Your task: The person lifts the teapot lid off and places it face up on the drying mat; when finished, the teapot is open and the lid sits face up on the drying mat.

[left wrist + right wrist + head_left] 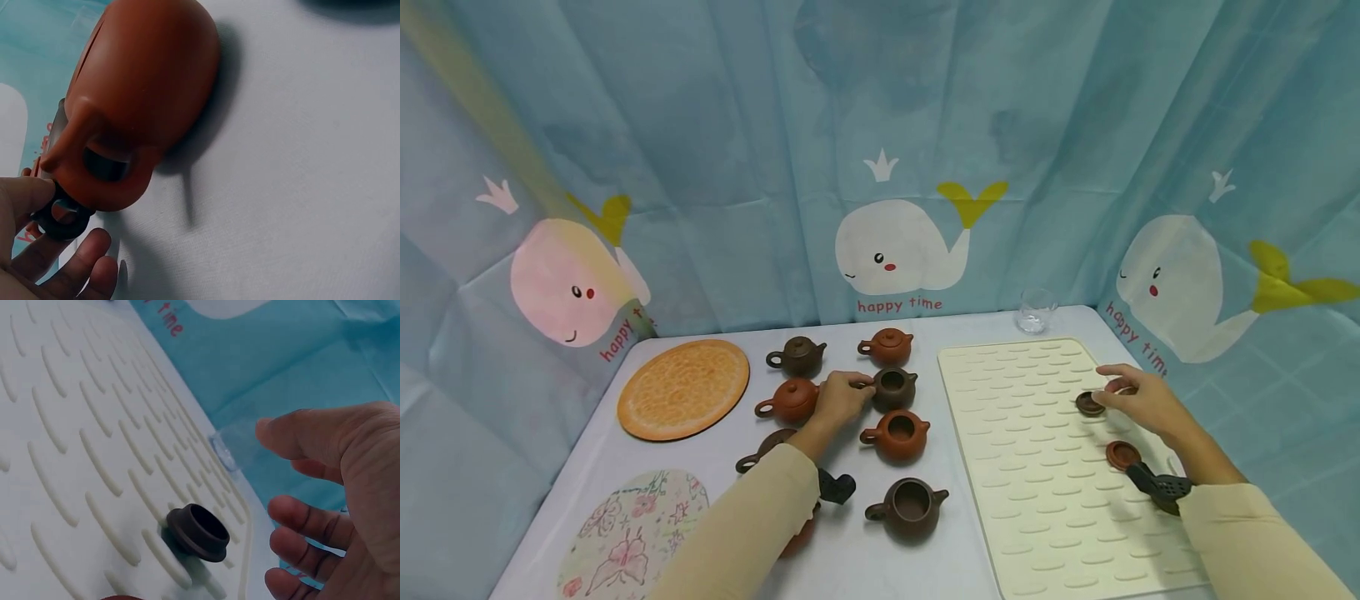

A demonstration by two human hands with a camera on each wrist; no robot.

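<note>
My left hand (842, 402) pinches the loop handle (57, 234) of a dark brown, lidless teapot (895, 390) in the middle of the table. A lidded red-clay teapot (793, 402) sits just left of that hand and looms large in the left wrist view. On the cream mat, a dark brown teapot lid (1090, 404) lies with its hollow side up. My right hand (1142, 402) is beside this lid; in the right wrist view its thumb and fingers are spread, apart from the lid (199, 532). Nearer me on the mat lies a red-clay lid (1123, 455).
Lidded teapots, one dark (800, 358) and one red (891, 347), stand at the back. Lidless red (898, 442) and dark (912, 510) ones stand nearer. My left sleeve partly covers others. The ridged mat (1000, 467), a clear glass (1036, 312) and a round orange mat (681, 390) surround them.
</note>
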